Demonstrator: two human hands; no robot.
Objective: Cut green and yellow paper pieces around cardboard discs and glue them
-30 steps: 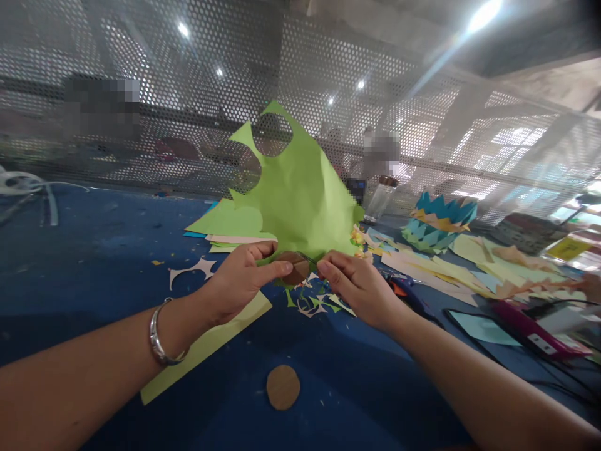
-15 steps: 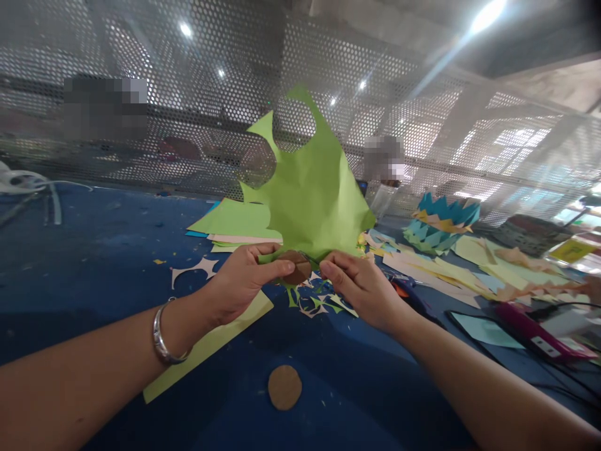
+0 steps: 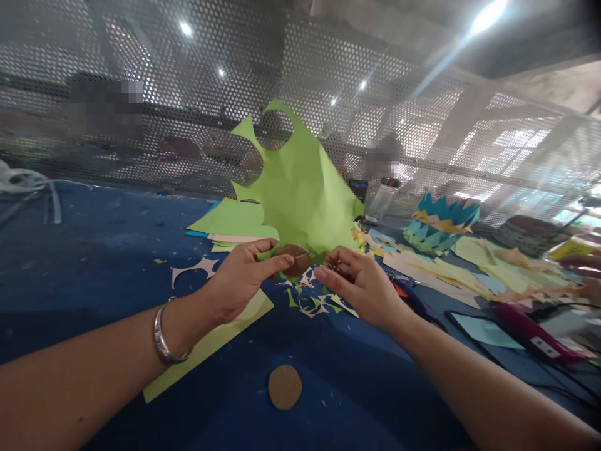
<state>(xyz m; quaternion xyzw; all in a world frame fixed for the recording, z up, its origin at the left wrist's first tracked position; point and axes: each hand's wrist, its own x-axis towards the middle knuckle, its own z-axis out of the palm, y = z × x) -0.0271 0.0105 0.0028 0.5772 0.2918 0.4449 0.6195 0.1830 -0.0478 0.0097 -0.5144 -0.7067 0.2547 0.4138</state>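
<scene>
My left hand (image 3: 248, 269) pinches a brown cardboard disc (image 3: 299, 260) against the lower edge of a green paper sheet (image 3: 305, 188). The sheet stands upright, with rounded bites cut from its left side and top. Beside the disc, my right hand (image 3: 359, 282) has its fingers curled round a small dark metal tool, seemingly scissors (image 3: 332, 267), mostly hidden by the fingers. A second cardboard disc (image 3: 285, 387) lies flat on the blue table (image 3: 357, 388) nearer to me. Curved paper scraps (image 3: 312, 307) are scattered below my hands.
Stacked coloured paper (image 3: 235, 219) and a pale yellow strip (image 3: 211, 351) lie on the left. To the right are a zigzag-edged paper crown (image 3: 441, 222), loose paper pieces, a magenta device (image 3: 539, 332) with cables, and a clear bottle (image 3: 382, 200). A perforated metal screen (image 3: 211, 125) stands behind.
The green sheet has dropped slightly and shifted left. My right hand has drawn back a little from the disc, its fingers loosened. The left hand keeps its hold.
</scene>
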